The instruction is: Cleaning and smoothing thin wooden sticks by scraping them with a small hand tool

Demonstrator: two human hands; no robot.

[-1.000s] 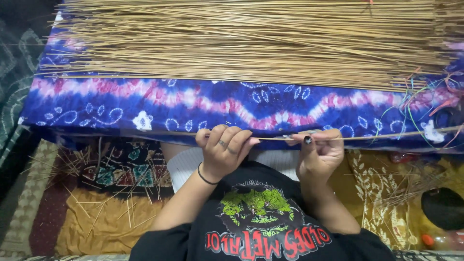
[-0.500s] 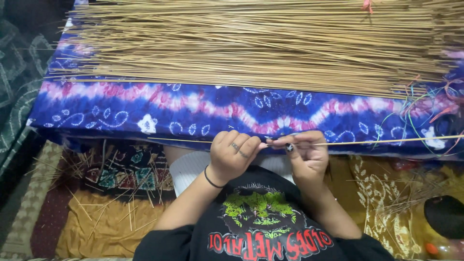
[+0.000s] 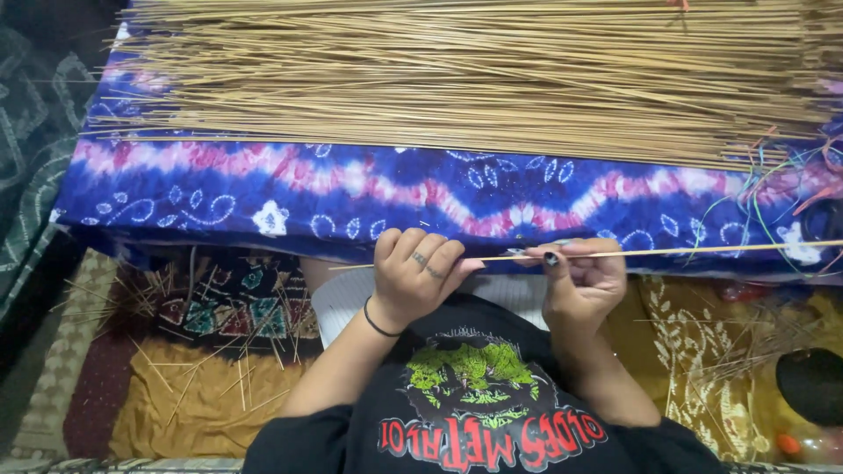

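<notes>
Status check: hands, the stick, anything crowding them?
Left hand and right hand both pinch one thin stick, held level. Big stick pile lies apart on the blue patterned cloth. Nothing between the hands.

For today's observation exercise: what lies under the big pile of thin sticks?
The pile of sticks rests on a blue, pink and white patterned cloth. Whatever supports the cloth is covered and cannot be seen.

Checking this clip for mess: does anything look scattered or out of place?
Yes. Short stick offcuts lie strewn across the patterned mats on the floor, and coloured threads tangle loosely at the bundle's right end.
</notes>
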